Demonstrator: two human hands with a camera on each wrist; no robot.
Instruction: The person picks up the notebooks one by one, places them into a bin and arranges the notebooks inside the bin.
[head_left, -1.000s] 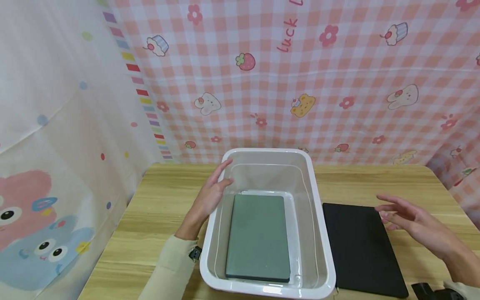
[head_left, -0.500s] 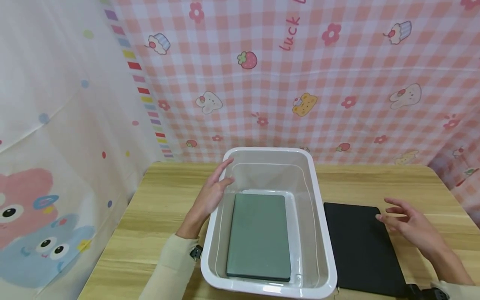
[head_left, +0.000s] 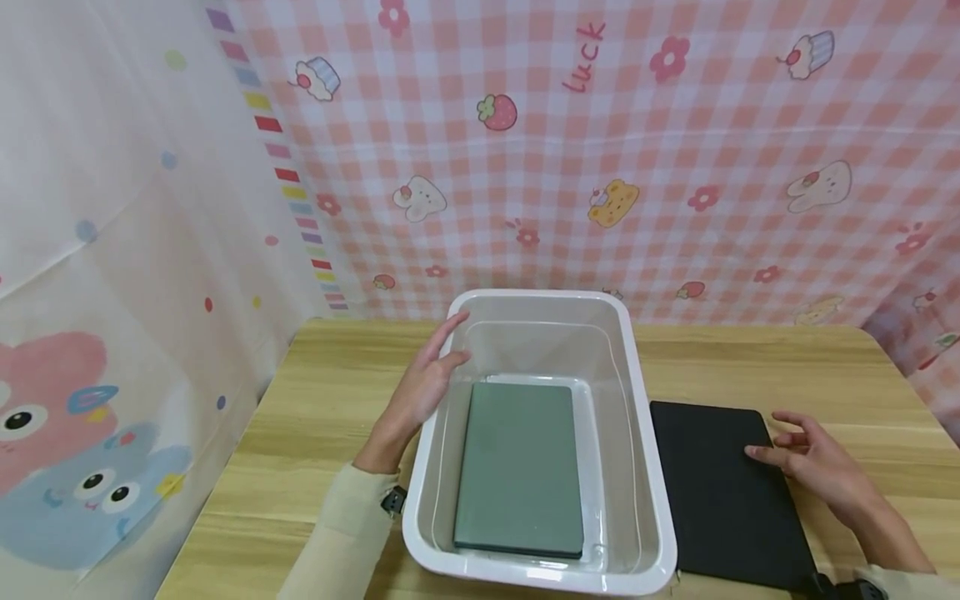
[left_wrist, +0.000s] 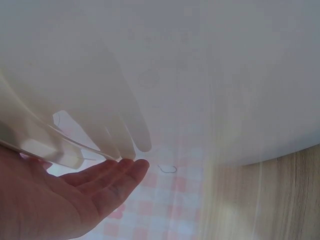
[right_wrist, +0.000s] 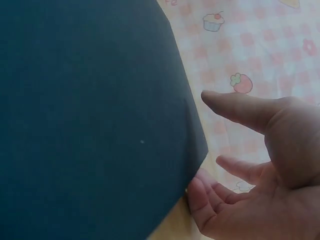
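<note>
My left hand holds the left rim of a white plastic bin, thumb over the inside and fingers against the outer wall. In the left wrist view, the fingertips of that hand meet the wall of the bin. A green hardcover book lies flat on the bin's floor, towards its left side. To the right of the bin is a flat black rectangular book-like thing with rounded corners. My right hand is at its right edge, thumb over the top and fingers spread beside the edge, as the right wrist view shows too.
Everything stands on a light wooden table. A pink checked cloth hangs behind it, and a white cartoon-print cloth hangs on the left. The bin and the black thing lie close side by side.
My right hand has come down and nearer to me along the black thing's right edge, its thumb now over the top. The left hand stays on the bin's rim. The head view has tilted slightly.
</note>
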